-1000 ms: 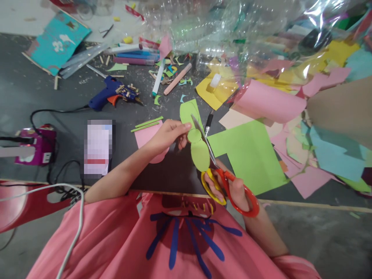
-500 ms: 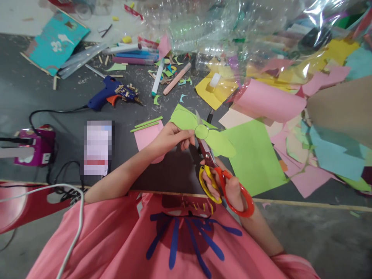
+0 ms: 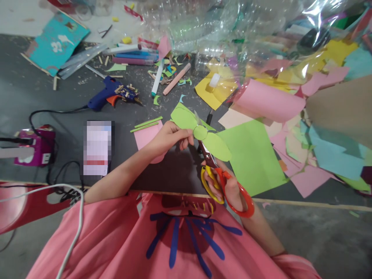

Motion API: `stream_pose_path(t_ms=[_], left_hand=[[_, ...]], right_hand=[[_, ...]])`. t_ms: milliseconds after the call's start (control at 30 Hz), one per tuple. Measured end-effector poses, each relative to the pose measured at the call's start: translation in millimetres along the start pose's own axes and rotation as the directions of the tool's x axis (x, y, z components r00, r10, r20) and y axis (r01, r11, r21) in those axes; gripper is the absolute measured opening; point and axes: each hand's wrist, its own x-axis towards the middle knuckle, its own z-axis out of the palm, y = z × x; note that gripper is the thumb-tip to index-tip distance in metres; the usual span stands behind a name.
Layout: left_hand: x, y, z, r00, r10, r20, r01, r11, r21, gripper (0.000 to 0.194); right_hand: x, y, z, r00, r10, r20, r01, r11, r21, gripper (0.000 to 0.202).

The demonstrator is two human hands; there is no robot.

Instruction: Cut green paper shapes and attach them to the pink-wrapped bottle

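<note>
Between the thumb and fingers of my left hand (image 3: 177,135) is a green paper cutout (image 3: 218,146), with a small round middle and a rounded lobe on either side. My right hand (image 3: 229,190) grips a pair of scissors (image 3: 209,158) with one yellow and one red handle loop. Their blades run up behind the cutout, near its round middle, and are partly hidden by it. Under my left wrist lies a pink paper sheet (image 3: 142,139) with thin green paper strips (image 3: 148,124) on it. A larger green paper sheet (image 3: 254,159) lies right of the scissors.
A blue glue gun (image 3: 101,95) and a phone (image 3: 97,149) lie to the left, near a purple box (image 3: 35,149) with cords. Markers (image 3: 176,79) and paper scraps lie beyond my hands. Clear plastic bottles (image 3: 215,58) and coloured paper (image 3: 273,100) crowd the back right.
The cutout's right lobe has shifted slightly left and down, and now covers more of the scissor blades. The scissors' handle loops sit a little closer together. My left hand has barely moved.
</note>
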Motion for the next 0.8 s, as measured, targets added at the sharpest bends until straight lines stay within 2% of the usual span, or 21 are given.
stream_pose_path(t_ms=[133,333,600,700,800], left_hand=[[0,0,-1.0,1.000,-0.007,-0.006,0.007,1.000,0.008,0.032],[1,-1,-1.8,1.000,0.007,-0.018,-0.007,0.999,0.034,0.034],[3,-3,2.1,0.986,0.064,-0.154,-0.067,0.998,-0.013,0.037],[2,1,3.2,0.977,0.059,-0.207,-0.058,0.998,0.011,0.035],[0,2,3.4,0.976,0.019,-0.215,-0.013,0.999,0.031,0.035]], right_hand=[[0,-6,0,1.000,-0.023,0.019,0.025,0.997,-0.069,0.076],[1,-4,-3,0.999,-0.027,0.037,0.030,0.996,-0.087,0.077],[-2,-4,-1,0.998,-0.026,0.064,0.033,0.993,-0.111,0.073],[-3,-7,3,0.999,0.017,0.049,-0.013,0.996,-0.088,0.079],[-5,-13,6,0.999,0.033,0.028,-0.030,0.996,-0.084,0.075]])
